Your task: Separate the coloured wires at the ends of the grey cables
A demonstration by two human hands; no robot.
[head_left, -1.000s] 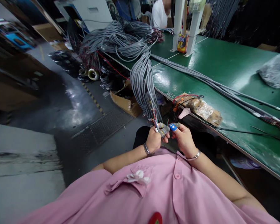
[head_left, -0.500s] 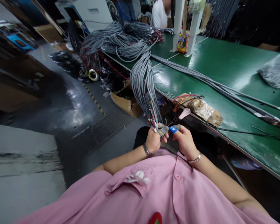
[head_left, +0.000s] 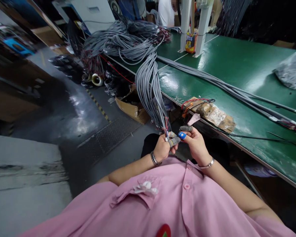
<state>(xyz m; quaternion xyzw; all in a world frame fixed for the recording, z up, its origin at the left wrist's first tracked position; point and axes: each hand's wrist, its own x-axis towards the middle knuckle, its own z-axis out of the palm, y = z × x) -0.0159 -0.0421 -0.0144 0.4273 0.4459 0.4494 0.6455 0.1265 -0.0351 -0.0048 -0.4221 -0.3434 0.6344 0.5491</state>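
Note:
My left hand (head_left: 164, 147), with grey covers on its fingertips, is closed around the end of a grey cable whose thin coloured wires (head_left: 166, 124) stick up above the fist. Just to its right is my right hand (head_left: 196, 144), with a blue cover on the thumb and a grey one on the forefinger. That thumb and forefinger are a little apart, and I see nothing between them. A thick bundle of grey cables (head_left: 149, 77) hangs over the table edge down to my left hand.
The green table (head_left: 227, 59) carries a long strand of grey cables (head_left: 202, 73) and a taped wooden block (head_left: 217, 117) at its edge. An opened cardboard box (head_left: 130, 110) lies on the floor below. A plastic bag (head_left: 292, 70) rests at right; a person in white (head_left: 165, 13) is behind.
My right thumb and forefinger have parted, and the forefinger has risen away from my left hand. The coloured wires in the left hand now point more upright.

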